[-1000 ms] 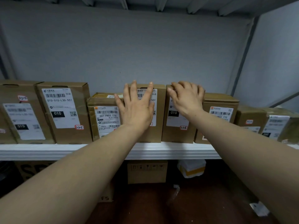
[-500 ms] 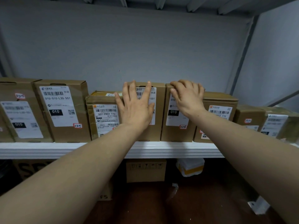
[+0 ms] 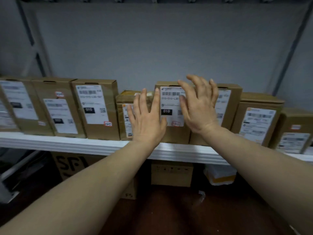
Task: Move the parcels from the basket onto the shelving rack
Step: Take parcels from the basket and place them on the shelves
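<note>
The parcels (image 3: 96,107) stand in a row on the white shelf (image 3: 67,145), labels facing out. The left hand (image 3: 147,121) is spread flat, fingers straight, before a short parcel (image 3: 122,102) and the tall parcel (image 3: 169,102) marked 010. The right hand (image 3: 199,109), fingers splayed and slightly bent, holds nothing at the tall parcel's right edge. Blur hides whether either hand touches. Boxes (image 3: 171,173) sit below the shelf.

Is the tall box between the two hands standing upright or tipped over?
Upright: the tall box stands on end on the white shelf, label right way up.
</note>
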### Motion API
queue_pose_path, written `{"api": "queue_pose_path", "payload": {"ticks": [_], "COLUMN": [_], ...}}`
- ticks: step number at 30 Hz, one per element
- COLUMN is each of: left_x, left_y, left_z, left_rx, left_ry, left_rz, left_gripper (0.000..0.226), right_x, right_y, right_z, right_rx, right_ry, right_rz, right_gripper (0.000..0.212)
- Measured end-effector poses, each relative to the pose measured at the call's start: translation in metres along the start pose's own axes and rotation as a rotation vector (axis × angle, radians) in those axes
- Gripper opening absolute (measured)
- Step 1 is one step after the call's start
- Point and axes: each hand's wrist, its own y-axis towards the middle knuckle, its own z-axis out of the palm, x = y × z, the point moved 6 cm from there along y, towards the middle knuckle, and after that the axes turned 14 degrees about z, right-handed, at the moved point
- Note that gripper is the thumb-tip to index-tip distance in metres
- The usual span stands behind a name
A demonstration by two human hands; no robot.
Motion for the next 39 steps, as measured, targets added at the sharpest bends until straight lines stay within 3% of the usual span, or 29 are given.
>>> {"api": "queue_pose_path", "payload": {"ticks": [3,5,9,13,15,19,22,24,29,33,39], "left_x": [0.031,0.057,0.122,0.185,0.211,0.240,0.243,0.243,0.251,0.260,0.260], "left_y": [-0.023,-0.043,-0.078,-0.096,-0.097,-0.093,-0.090,-0.088,-0.083,-0.087,-0.096], "left_z": [0.001,0.005,0.004,-0.012,-0.018,-0.017,-0.015,-0.018,-0.023,-0.014,-0.004], "left_rx": [-0.047,-0.067,-0.130,-0.168,-0.146,-0.060,-0.015,0.003,-0.025,-0.077,-0.094], "left_ry": [-0.016,-0.030,-0.044,-0.061,-0.096,-0.209,-0.316,-0.354,-0.344,-0.298,-0.345], "left_rz": [-0.142,-0.245,-0.421,-0.547,-0.577,-0.596,-0.588,-0.580,-0.522,-0.490,-0.537], "left_gripper": [0.085,0.083,0.081,0.081,0.085,0.103,0.112,0.113,0.114,0.115,0.117], "right_x": [0.056,0.088,0.125,0.156,0.165,0.165,0.158,0.158,0.161,0.159,0.160], "right_y": [-0.031,-0.056,-0.102,-0.131,-0.133,-0.125,-0.117,-0.113,-0.119,-0.132,-0.144], "right_z": [0.021,0.041,0.096,0.125,0.130,0.139,0.145,0.147,0.159,0.168,0.170], "right_rx": [0.027,0.137,0.400,0.384,0.302,0.202,0.233,0.249,0.248,0.230,0.281], "right_ry": [0.224,0.364,0.447,0.437,0.389,0.326,0.363,0.364,0.422,0.476,0.425], "right_rz": [-0.231,-0.276,-0.120,0.051,0.197,0.664,1.031,1.117,1.104,0.980,0.996], "right_gripper": [0.036,0.033,0.039,0.037,0.037,0.056,0.069,0.083,0.099,0.101,0.099]}}
